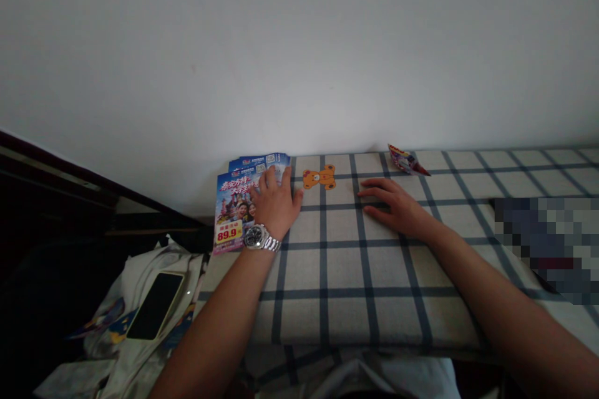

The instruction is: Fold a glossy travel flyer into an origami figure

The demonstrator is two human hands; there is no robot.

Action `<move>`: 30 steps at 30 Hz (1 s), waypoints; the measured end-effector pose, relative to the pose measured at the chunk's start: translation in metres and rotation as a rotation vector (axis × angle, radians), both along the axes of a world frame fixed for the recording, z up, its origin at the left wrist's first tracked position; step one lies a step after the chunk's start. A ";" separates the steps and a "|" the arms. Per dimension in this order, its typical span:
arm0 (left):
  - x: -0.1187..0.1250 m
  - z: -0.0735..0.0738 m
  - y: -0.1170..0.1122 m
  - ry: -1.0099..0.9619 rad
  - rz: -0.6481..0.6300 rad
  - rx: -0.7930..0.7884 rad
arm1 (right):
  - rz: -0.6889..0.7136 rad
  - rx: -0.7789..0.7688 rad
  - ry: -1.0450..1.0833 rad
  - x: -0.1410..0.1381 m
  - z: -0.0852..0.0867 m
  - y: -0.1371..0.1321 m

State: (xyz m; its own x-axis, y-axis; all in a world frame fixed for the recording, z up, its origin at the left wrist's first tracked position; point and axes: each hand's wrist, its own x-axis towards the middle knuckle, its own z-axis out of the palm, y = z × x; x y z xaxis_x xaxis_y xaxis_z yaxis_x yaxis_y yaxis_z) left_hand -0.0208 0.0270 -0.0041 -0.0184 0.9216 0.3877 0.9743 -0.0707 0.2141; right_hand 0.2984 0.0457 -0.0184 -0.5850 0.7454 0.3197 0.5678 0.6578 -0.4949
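Note:
My left hand (276,202), with a metal watch (256,237) on its wrist, lies on a fanned stack of printed flyers (228,199) at the left end of the checked tablecloth (346,268). Its fingers are spread over the top sheet. My right hand (390,202) rests palm down on the cloth with its fingers stretched out and nothing held. Between the two hands is a flat orange bear figure (319,177). Beyond the right hand, close to the wall, stands a small folded piece of printed paper (407,161).
At the lower left, a phone (156,305) lies on rumpled pale fabric (121,287) beside the table. A blurred-out dark object (528,243) is on the cloth at the right. The white wall (327,56) borders the table's far edge.

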 end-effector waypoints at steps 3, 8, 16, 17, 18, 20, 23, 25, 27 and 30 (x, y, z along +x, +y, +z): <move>-0.001 -0.001 0.004 0.057 -0.018 -0.029 | 0.003 0.012 -0.008 0.001 -0.002 0.001; -0.003 -0.003 0.011 0.067 -0.076 -0.047 | 0.007 0.021 -0.013 0.002 -0.004 0.002; 0.002 0.004 0.003 0.154 0.088 -0.052 | 0.009 0.015 -0.017 0.001 -0.003 0.001; 0.003 0.005 0.002 0.161 0.105 -0.067 | 0.010 0.011 -0.019 0.001 -0.002 0.001; 0.003 0.005 0.002 0.166 0.108 -0.081 | 0.009 0.009 -0.019 0.001 -0.002 0.001; 0.002 0.005 0.002 0.168 0.084 -0.091 | 0.008 0.008 -0.019 0.001 -0.002 0.001; 0.000 0.003 0.004 0.161 0.036 -0.063 | 0.005 0.010 -0.019 0.001 -0.002 0.001; -0.001 0.002 0.005 0.148 0.011 -0.038 | 0.004 0.008 -0.020 0.001 -0.002 0.001; -0.001 0.001 0.005 0.124 -0.014 -0.023 | 0.004 0.007 -0.020 0.002 -0.003 0.001; -0.001 0.001 0.006 0.082 -0.039 -0.014 | 0.013 0.011 -0.022 0.002 -0.003 0.001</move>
State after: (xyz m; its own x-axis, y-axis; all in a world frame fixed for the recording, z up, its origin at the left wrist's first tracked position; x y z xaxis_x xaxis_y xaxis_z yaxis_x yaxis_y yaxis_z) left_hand -0.0215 0.0334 -0.0033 0.0495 0.9264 0.3732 0.9851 -0.1068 0.1346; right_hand 0.3002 0.0472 -0.0219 -0.6012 0.7345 0.3148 0.5701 0.6703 -0.4751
